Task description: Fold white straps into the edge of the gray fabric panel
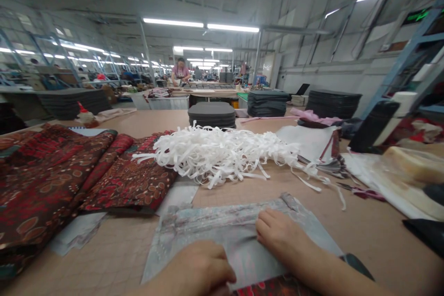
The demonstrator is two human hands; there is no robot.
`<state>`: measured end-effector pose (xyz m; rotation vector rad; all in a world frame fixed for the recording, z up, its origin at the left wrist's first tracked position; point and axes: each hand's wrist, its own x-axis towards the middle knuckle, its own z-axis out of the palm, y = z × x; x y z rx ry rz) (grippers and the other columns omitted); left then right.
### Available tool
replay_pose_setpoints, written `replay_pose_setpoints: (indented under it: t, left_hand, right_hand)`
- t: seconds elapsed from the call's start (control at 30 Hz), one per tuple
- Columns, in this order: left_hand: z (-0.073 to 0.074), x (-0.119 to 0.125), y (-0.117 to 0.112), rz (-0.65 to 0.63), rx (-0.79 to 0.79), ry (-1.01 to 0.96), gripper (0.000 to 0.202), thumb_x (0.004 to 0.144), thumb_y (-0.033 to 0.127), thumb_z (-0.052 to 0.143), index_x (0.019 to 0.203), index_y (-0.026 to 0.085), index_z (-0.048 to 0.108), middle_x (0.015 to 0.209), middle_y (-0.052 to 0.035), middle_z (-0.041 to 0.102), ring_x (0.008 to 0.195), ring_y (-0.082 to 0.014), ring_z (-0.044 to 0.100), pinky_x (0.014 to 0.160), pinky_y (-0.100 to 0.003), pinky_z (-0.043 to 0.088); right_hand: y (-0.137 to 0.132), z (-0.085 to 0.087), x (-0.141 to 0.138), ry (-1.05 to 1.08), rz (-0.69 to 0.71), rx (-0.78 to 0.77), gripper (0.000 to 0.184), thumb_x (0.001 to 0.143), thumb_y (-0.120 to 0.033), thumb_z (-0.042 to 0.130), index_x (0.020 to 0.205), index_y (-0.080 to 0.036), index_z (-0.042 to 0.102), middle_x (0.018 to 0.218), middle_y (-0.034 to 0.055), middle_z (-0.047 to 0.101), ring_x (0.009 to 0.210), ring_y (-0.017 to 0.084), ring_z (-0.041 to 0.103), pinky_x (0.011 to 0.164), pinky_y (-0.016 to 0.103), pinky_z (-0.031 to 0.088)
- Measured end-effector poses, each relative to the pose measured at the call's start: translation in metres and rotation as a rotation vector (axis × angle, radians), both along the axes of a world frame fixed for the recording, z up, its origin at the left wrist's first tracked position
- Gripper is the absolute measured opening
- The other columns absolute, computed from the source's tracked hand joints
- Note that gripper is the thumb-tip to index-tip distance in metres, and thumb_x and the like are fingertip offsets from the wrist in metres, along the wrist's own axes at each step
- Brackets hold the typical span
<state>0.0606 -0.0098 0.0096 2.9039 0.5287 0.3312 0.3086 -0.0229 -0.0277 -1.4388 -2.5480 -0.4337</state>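
A pale grey, thin piece of fabric (204, 229) lies on the table in front of me, with a wrinkled strip along its far side. My left hand (206, 268) is at its near edge, fingers curled and the tips closed on the fabric there. On the right part of the same piece rests my right hand (277, 233), its fingers bent and pressed together. Its fingertips are hidden, and a crease runs toward them. Red and brown patterned cloth (274, 286) shows under the near edge. Beyond lies a tangled heap of white ribbon strips (222, 152).
Folded patterned cloth (132, 175) covers the left side of the table. Behind the heap stands a stack of dark grey pads (211, 114). Purple-handled scissors (367, 193) and a plastic-wrapped bundle (412, 166) lie right. A glue bottle (86, 115) stands far left. A person (180, 71) works farther back.
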Motion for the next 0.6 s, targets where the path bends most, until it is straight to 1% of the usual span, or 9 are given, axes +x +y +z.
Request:
replay_pose_setpoints:
  t: [0.07, 0.1, 0.17, 0.23, 0.3, 0.4, 0.5, 0.53, 0.6]
  left_hand:
    - [-0.005, 0.012, 0.015, 0.075, -0.068, 0.012, 0.014, 0.079, 0.013, 0.057, 0.086, 0.023, 0.061, 0.083, 0.0016, 0.063, 0.075, -0.0137, 0.058, 0.067, -0.022, 0.044]
    - [-0.009, 0.018, 0.021, 0.114, -0.062, 0.026, 0.013, 0.078, 0.012, 0.058, 0.086, 0.022, 0.061, 0.084, 0.0005, 0.062, 0.077, -0.0152, 0.057, 0.067, -0.024, 0.044]
    - [-0.018, 0.027, 0.03, 0.165, 0.02, 0.064, 0.007, 0.079, 0.015, 0.059, 0.083, 0.02, 0.061, 0.085, -0.0015, 0.061, 0.078, -0.0178, 0.056, 0.067, -0.027, 0.043]
    - [-0.027, 0.033, 0.035, 0.176, 0.104, 0.09, 0.002, 0.08, 0.018, 0.059, 0.078, 0.018, 0.059, 0.082, -0.0018, 0.06, 0.075, -0.0182, 0.054, 0.065, -0.028, 0.042]
    - [-0.036, 0.036, 0.037, 0.156, 0.182, 0.066, 0.009, 0.082, 0.019, 0.059, 0.073, 0.018, 0.057, 0.077, -0.0011, 0.059, 0.071, -0.0178, 0.052, 0.062, -0.028, 0.04]
    - [-0.042, 0.035, 0.034, 0.095, 0.309, -0.038, 0.01, 0.083, 0.017, 0.056, 0.073, 0.018, 0.054, 0.074, -0.0009, 0.058, 0.067, -0.0181, 0.05, 0.06, -0.03, 0.039]
    - [-0.042, 0.033, 0.028, 0.012, 0.386, -0.102, 0.011, 0.087, 0.018, 0.05, 0.077, 0.017, 0.053, 0.074, -0.0017, 0.057, 0.065, -0.0185, 0.049, 0.058, -0.032, 0.038]
    - [-0.04, 0.033, 0.026, -0.008, 0.394, -0.113, 0.012, 0.088, 0.019, 0.047, 0.078, 0.017, 0.054, 0.074, -0.0021, 0.057, 0.064, -0.0186, 0.049, 0.058, -0.033, 0.038]
    - [-0.038, 0.033, 0.022, -0.043, 0.41, -0.138, 0.016, 0.09, 0.018, 0.041, 0.08, 0.016, 0.054, 0.076, -0.0037, 0.058, 0.066, -0.0191, 0.051, 0.06, -0.033, 0.041]
  right_hand:
    - [-0.005, 0.003, 0.0, -0.013, 0.024, 0.017, 0.015, 0.076, -0.004, 0.055, 0.07, -0.018, 0.053, 0.071, 0.0026, 0.057, 0.066, 0.019, 0.05, 0.06, 0.03, 0.035]
    - [-0.007, 0.005, 0.0, -0.011, 0.032, 0.008, 0.015, 0.077, -0.004, 0.053, 0.072, -0.018, 0.053, 0.073, 0.0027, 0.057, 0.067, 0.019, 0.05, 0.061, 0.03, 0.035]
    - [-0.01, 0.005, 0.001, 0.009, 0.048, -0.011, 0.015, 0.08, -0.005, 0.049, 0.073, -0.019, 0.052, 0.073, 0.0024, 0.056, 0.068, 0.018, 0.049, 0.063, 0.03, 0.036]
    - [-0.01, 0.002, 0.004, 0.031, 0.061, -0.022, 0.017, 0.081, -0.005, 0.046, 0.073, -0.019, 0.051, 0.073, 0.0019, 0.055, 0.067, 0.017, 0.049, 0.063, 0.03, 0.036]
    - [-0.009, -0.001, 0.006, 0.032, 0.066, -0.025, 0.017, 0.082, -0.005, 0.045, 0.074, -0.019, 0.05, 0.073, 0.0016, 0.055, 0.067, 0.017, 0.049, 0.063, 0.029, 0.036]
    - [-0.006, -0.001, 0.005, 0.02, 0.057, -0.032, 0.018, 0.08, -0.004, 0.045, 0.073, -0.019, 0.051, 0.073, 0.0016, 0.056, 0.067, 0.017, 0.05, 0.064, 0.03, 0.037]
    - [-0.005, 0.013, -0.004, 0.084, -0.008, -0.112, 0.014, 0.078, -0.006, 0.049, 0.072, -0.018, 0.054, 0.075, 0.0032, 0.058, 0.068, 0.019, 0.052, 0.063, 0.03, 0.039]
    - [-0.005, 0.019, -0.01, 0.143, -0.018, -0.165, 0.014, 0.078, -0.006, 0.049, 0.074, -0.018, 0.055, 0.077, 0.004, 0.059, 0.071, 0.019, 0.053, 0.065, 0.029, 0.04]
    - [-0.005, 0.032, -0.023, 0.308, 0.005, -0.301, 0.016, 0.081, -0.007, 0.046, 0.083, -0.017, 0.058, 0.085, 0.0049, 0.062, 0.078, 0.018, 0.055, 0.071, 0.028, 0.041]
